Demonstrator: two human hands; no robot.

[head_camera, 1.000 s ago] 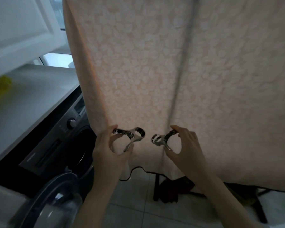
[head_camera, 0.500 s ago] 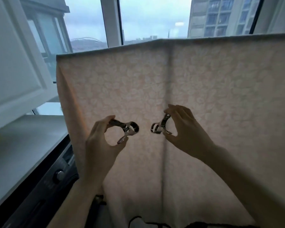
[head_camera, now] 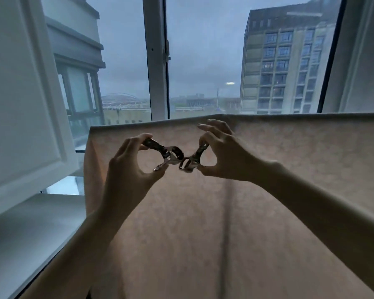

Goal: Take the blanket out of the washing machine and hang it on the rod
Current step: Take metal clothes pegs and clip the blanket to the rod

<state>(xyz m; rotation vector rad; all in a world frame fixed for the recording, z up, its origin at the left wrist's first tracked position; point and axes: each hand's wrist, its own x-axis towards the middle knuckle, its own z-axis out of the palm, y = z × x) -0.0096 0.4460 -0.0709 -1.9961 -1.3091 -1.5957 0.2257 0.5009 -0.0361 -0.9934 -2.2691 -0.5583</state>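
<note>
From the head camera, the blanket (head_camera: 235,212) hangs draped over a horizontal line that runs from about 9 o'clock to 3 o'clock across the middle of the view, its folded top edge level and its pale, faintly patterned cloth falling straight down to fill the lower half. A dark vertical seam or fold runs down it toward 6 o'clock. The rod itself is covered by the cloth; only a short dark stub (head_camera: 80,151) shows at the blanket's left end, toward 9 o'clock. Both forearms rise from the bottom edge in front of the cloth. The left hand (head_camera: 130,167) pinches a metal clip (head_camera: 164,154) between thumb and forefinger, the fingers curled into a ring, the clip's rounded mouth pointing toward 3 o'clock. The right hand (head_camera: 222,154) pinches a second metal clip (head_camera: 191,160) the same way, its mouth pointing toward 9 o'clock, while its other fingers lift near the blanket's top edge at 12 o'clock. The two clips meet just beside each other at the centre; whether they touch cannot be told. Beyond the cloth, a window (head_camera: 156,61) shows grey sky, and a tall building (head_camera: 285,61) stands at 1 o'clock. A white panelled door (head_camera: 20,93) leans in at 10 o'clock above a white counter (head_camera: 30,229) at 8 o'clock.
</note>
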